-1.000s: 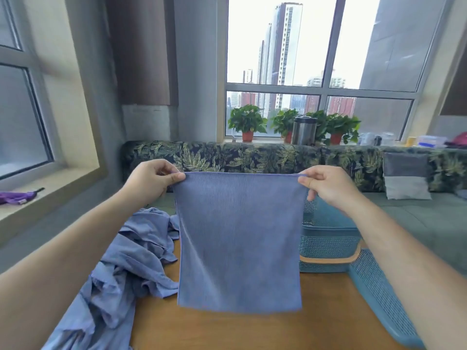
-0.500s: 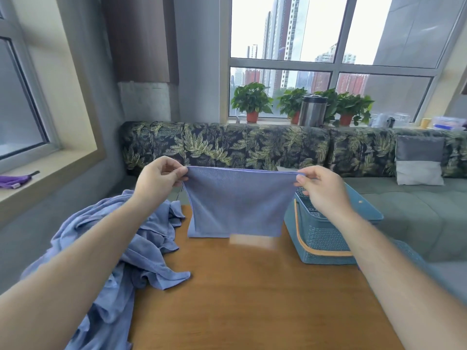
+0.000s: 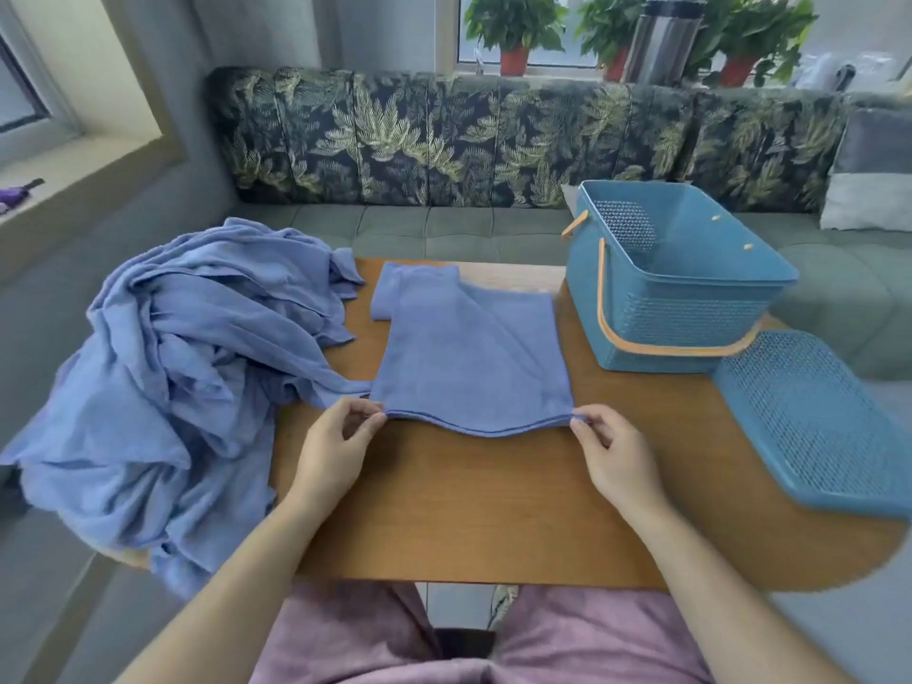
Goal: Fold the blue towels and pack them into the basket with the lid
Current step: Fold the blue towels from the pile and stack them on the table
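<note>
A blue towel (image 3: 469, 353) lies doubled on the wooden table (image 3: 474, 510), its far left corner rumpled. My left hand (image 3: 340, 446) pinches its near left corner and my right hand (image 3: 614, 449) pinches its near right corner, both at the towel's near edge. The blue basket (image 3: 691, 318) with an orange handle stands open and looks empty at the table's far right. Its perforated blue lid (image 3: 809, 422) lies flat on the table just in front of it, to the right.
A heap of several crumpled blue towels (image 3: 177, 367) covers the table's left end and hangs over its edge. A leaf-patterned sofa (image 3: 444, 140) runs behind the table. Potted plants (image 3: 515, 27) and a steel flask (image 3: 661, 37) stand on the window sill.
The towel hung in the air between my raised hands a second ago. Both hands have come down and toward me, and the towel now lies on the table.
</note>
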Available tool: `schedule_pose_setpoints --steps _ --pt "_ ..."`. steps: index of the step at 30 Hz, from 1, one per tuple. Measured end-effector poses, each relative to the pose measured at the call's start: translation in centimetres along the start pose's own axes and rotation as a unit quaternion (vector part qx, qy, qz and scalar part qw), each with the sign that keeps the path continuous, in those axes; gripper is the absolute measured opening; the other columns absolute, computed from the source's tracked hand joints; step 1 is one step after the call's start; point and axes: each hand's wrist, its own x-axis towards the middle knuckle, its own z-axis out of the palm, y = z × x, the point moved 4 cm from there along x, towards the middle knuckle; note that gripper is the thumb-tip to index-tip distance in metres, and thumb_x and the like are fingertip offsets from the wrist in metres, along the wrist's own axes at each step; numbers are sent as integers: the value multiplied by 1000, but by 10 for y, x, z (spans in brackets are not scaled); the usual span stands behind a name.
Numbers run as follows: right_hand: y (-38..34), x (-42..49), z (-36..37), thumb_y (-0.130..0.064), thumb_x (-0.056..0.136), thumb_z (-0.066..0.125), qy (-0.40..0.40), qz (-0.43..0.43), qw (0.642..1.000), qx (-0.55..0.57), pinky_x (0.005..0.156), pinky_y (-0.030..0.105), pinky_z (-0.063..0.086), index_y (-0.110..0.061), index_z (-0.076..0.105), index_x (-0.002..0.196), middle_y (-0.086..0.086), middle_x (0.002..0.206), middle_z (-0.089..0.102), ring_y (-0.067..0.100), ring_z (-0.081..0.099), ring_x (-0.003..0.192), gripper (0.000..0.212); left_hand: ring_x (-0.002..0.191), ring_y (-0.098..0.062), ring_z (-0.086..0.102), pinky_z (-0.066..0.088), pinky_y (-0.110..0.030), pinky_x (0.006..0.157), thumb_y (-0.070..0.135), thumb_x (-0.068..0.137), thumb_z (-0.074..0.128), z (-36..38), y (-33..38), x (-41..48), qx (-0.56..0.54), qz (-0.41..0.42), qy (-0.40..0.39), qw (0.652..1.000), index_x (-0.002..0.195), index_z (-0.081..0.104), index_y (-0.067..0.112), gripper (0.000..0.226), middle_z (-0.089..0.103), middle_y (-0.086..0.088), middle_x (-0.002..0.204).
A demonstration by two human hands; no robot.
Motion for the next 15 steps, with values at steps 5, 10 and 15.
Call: schedule_pose_setpoints --steps 5,10,15 --pt "7 -9 0 -21 99 62 13 -19 999 -31 81 10 46 -27 69 102 -16 103 69 -2 64 97 9 94 3 67 46 -7 80 20 93 71 0 2 -1 10 18 -6 1000 91 68 20 4 74 15 101" --pt "2 -8 -1 -18 97 64 27 -35 998 -41 83 18 50 -24 69 102 -16 102 69 0 65 95 9 94 0 66 49 -13 82 21 93 71 1 0 -2 32 35 -9 999 92 67 23 4 72 15 102" --pt "1 -15 -5 -15 96 65 38 -59 996 -58 81 21 51 -25 71 100 -19 101 66 3 60 99 12 104 0 53 47 -26 88 23 93 70 -1 0 -4 90 92 15 992 91 68 25 3 66 16 99"
